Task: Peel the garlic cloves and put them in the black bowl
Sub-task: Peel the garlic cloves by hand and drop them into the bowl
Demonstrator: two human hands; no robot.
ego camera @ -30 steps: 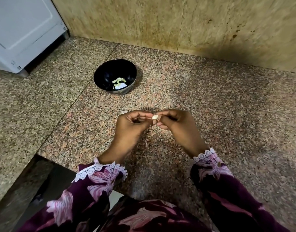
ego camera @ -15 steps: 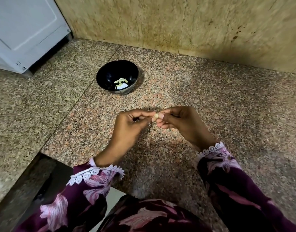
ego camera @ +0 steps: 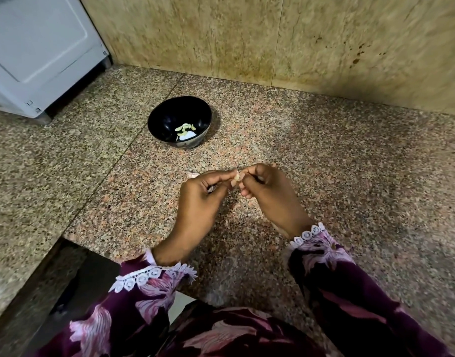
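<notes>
Where the frame bottoms out, I see two purple floral sleeves (ego camera: 154, 292) with white lace cuffs reaching up from the lower edge over a speckled granite counter (ego camera: 350, 176). Just above them, at the middle of the frame, my left hand (ego camera: 198, 199) and right hand (ego camera: 270, 194) meet fingertip to fingertip. Both have their fingers curled, and together they pinch a small pale garlic clove (ego camera: 236, 177) between thumbs and forefingers, held a little above the stone. Just left of the hands, a pale scrap (ego camera: 193, 174) lies on the counter; I cannot tell whether it is skin or a clove. Farther up, left of centre, the black bowl (ego camera: 159, 119) stands on the granite, well apart from the hands, with several peeled cloves (ego camera: 185, 128) on its bottom beside a white patch. Beyond it a mottled tan stone wall (ego camera: 298, 47) fills the top of the frame, and a white appliance (ego camera: 36, 52) occupies the upper left corner. I can read no writing, brand or label anywhere.
</notes>
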